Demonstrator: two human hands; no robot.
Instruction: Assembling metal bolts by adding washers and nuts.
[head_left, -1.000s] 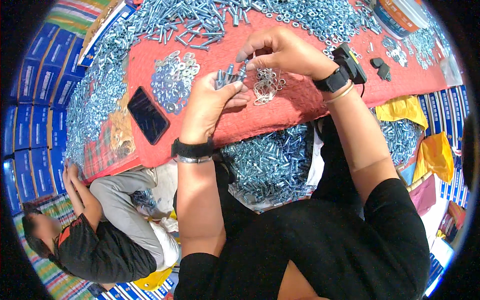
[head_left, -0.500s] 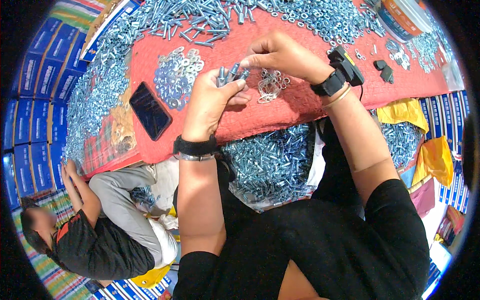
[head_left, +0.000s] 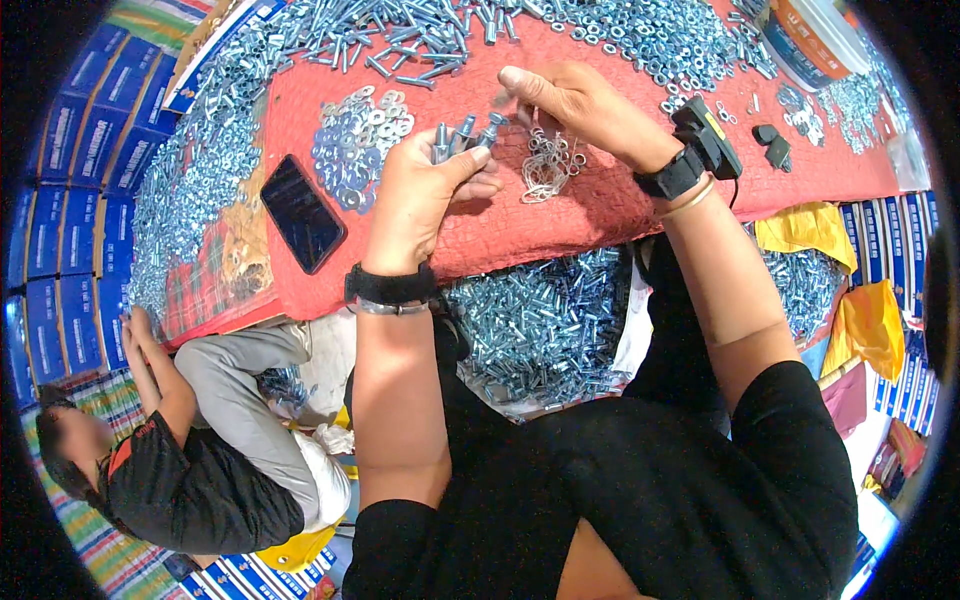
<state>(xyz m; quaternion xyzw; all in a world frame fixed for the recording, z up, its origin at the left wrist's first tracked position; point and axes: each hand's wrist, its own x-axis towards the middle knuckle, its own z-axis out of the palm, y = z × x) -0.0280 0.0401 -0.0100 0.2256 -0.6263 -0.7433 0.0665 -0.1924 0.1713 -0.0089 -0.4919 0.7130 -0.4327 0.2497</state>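
My left hand [head_left: 412, 195] is closed round several silver bolts [head_left: 465, 135], which stick up between thumb and fingers. Right of them, just above a tangle of thin pale rings [head_left: 548, 165], is my right hand [head_left: 595, 110]. Its thumb is stretched out, away from the bolts. The other fingers curl downward, partly hidden and blurred, and I see nothing held between them. A patch of flat washers [head_left: 360, 150] lies on the red cloth [head_left: 460, 235] left of my left hand.
A black phone [head_left: 303, 213] lies at the left. Heaps of bolts [head_left: 400, 30] and nuts [head_left: 660, 40] cover the far side, with a plastic tub [head_left: 810, 45] at right. A bolt-filled container [head_left: 540, 330] sits below the table edge. Another person [head_left: 200, 480] sits at lower left.
My right hand has drawn away from the bolts, its thumb lifting and straightening. My left hand keeps its hold on the bolts, almost in place. The view has shifted slightly.
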